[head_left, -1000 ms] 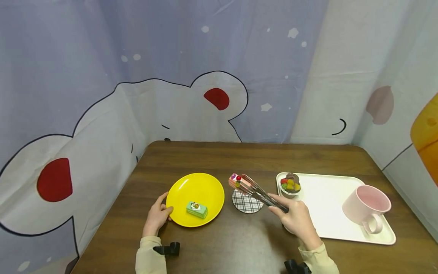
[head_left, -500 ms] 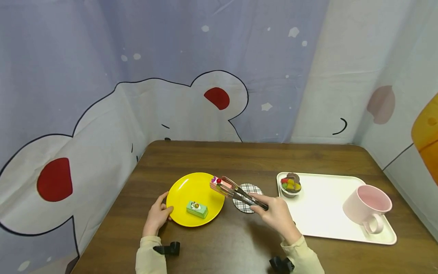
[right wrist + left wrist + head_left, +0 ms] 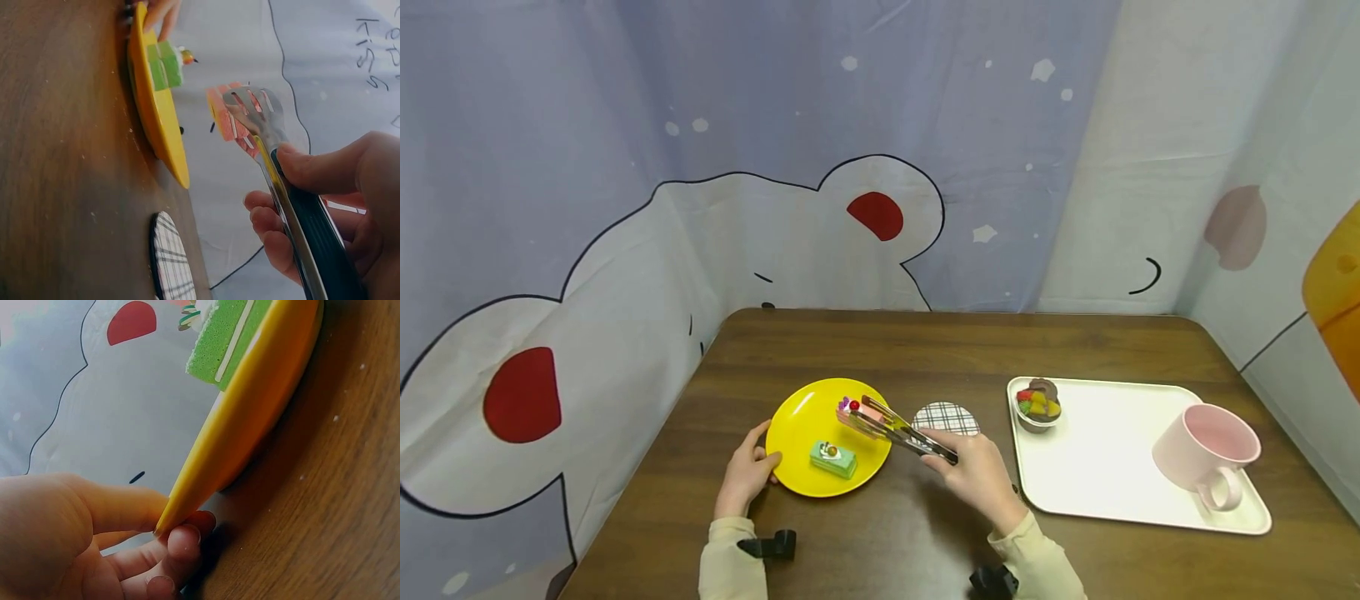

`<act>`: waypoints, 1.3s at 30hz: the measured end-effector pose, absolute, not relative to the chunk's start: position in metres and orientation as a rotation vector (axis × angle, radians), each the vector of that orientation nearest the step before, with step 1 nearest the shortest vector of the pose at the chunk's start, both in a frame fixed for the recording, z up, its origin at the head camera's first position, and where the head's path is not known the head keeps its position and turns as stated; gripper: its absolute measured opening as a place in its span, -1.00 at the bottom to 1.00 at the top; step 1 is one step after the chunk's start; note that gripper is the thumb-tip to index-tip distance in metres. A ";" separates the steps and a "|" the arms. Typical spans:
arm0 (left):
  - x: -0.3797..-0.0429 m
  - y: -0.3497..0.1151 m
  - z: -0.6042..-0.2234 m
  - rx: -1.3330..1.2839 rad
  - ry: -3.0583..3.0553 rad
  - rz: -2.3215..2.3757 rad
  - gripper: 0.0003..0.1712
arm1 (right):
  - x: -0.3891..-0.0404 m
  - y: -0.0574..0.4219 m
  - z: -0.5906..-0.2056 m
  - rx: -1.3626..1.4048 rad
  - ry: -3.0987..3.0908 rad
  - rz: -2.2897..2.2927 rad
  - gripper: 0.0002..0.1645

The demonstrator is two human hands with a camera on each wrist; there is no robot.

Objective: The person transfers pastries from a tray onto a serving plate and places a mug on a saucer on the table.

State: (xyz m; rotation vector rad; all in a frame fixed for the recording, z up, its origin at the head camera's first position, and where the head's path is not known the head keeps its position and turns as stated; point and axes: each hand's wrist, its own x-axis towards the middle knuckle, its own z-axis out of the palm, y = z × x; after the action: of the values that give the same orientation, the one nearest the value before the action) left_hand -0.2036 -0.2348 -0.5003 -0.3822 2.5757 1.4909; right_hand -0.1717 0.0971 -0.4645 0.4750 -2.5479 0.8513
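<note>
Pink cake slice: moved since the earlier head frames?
Yes. Pink cake slice has gone left and slightly down in the head view, from near the checked coaster to over the yellow plate, which has stayed put.

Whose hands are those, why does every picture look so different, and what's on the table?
There's no robot, just a person. The widest picture comes from a camera on the person's head, looking down; the two sideways ones, from cameras on the wrists. The bare left hand holds the rim of a round, shiny yellow plate, where a green rectangular cake slice lies. The bare right hand grips metal tongs with dark handles, which pinch a pink cake slice above the plate. The brown wooden table carries a round checked coaster and a rectangular cream tray with a pink mug and a small filled white cup.
</note>
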 end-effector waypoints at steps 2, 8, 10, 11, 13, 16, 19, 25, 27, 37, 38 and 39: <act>-0.204 -0.235 -0.500 -0.380 2.577 1.489 -0.28 | -0.173 0.094 -0.466 0.473 -2.555 0.844 -0.59; -0.203 -0.236 -0.499 -0.377 2.578 1.486 -0.28 | -0.175 0.088 -0.470 0.462 -2.584 0.823 -0.60; -0.202 -0.236 -0.499 -0.385 2.578 1.486 -0.28 | -0.175 0.087 -0.471 0.472 -2.588 0.825 -0.60; -0.202 -0.236 -0.499 -0.386 2.579 1.485 -0.29 | -0.175 0.086 -0.472 0.478 -2.589 0.828 -0.60; -0.202 -0.236 -0.498 -0.381 2.579 1.488 -0.29 | -0.175 0.086 -0.473 0.491 -2.587 0.814 -0.60; -0.201 -0.236 -0.498 -0.381 2.581 1.484 -0.29 | -0.175 0.084 -0.474 0.491 -2.607 0.780 -0.59; -0.202 -0.236 -0.499 -0.383 2.585 1.476 -0.29 | -0.176 0.083 -0.476 0.484 -2.634 0.733 -0.60; -0.203 -0.234 -0.499 -0.389 2.591 1.478 -0.28 | -0.175 0.081 -0.477 0.465 -2.676 0.700 -0.61; -0.203 -0.234 -0.499 -0.390 2.594 1.477 -0.28 | -0.174 0.081 -0.478 0.461 -2.688 0.700 -0.62; -0.203 -0.233 -0.501 -0.392 2.605 1.468 -0.28 | -0.175 0.084 -0.483 0.456 -2.735 0.698 -0.51; -0.203 -0.233 -0.501 -0.393 2.607 1.467 -0.27 | -0.175 0.084 -0.483 0.449 -2.734 0.708 -0.51; -0.203 -0.233 -0.501 -0.394 2.609 1.468 -0.27 | -0.175 0.085 -0.482 0.443 -2.733 0.720 -0.50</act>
State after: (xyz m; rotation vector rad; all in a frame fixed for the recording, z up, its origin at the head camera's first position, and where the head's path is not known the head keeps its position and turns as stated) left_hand -0.2032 -0.2333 -0.5009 -0.3939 2.6090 1.4682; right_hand -0.1748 0.0845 -0.4823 0.4425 -2.7326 0.7196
